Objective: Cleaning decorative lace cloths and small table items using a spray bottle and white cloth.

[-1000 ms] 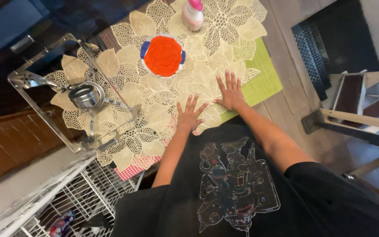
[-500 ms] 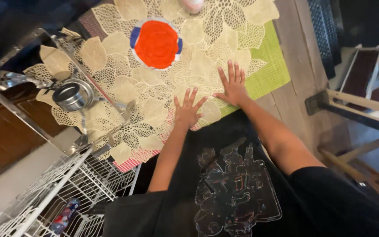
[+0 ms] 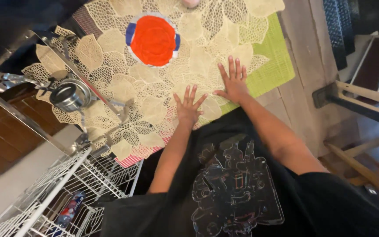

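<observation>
A cream lace cloth (image 3: pixel 163 87) of leaf shapes is spread over the table, and both hands are laid flat on it near the edge closest to the person. The left hand (image 3: pixel 188 107) is pressed palm down with its fingers fanned wide apart, nothing being held. The right hand (image 3: pixel 232 83) is likewise laid open on the cloth, fingers straight and only slightly spread (its thumb pointing toward the left hand), just beside a green mat (image 3: pixel 273 66) that shows from under the lace. An orange round mat (image 3: pixel 153 40) with a blue and white rim is seen farther up the cloth, well apart from both hands. A metal rack (image 3: pixel 36 127) carrying a steel cup (image 3: pixel 70 95) stands at the left, and a white wire basket (image 3: pixel 62 193) is seen below it.
</observation>
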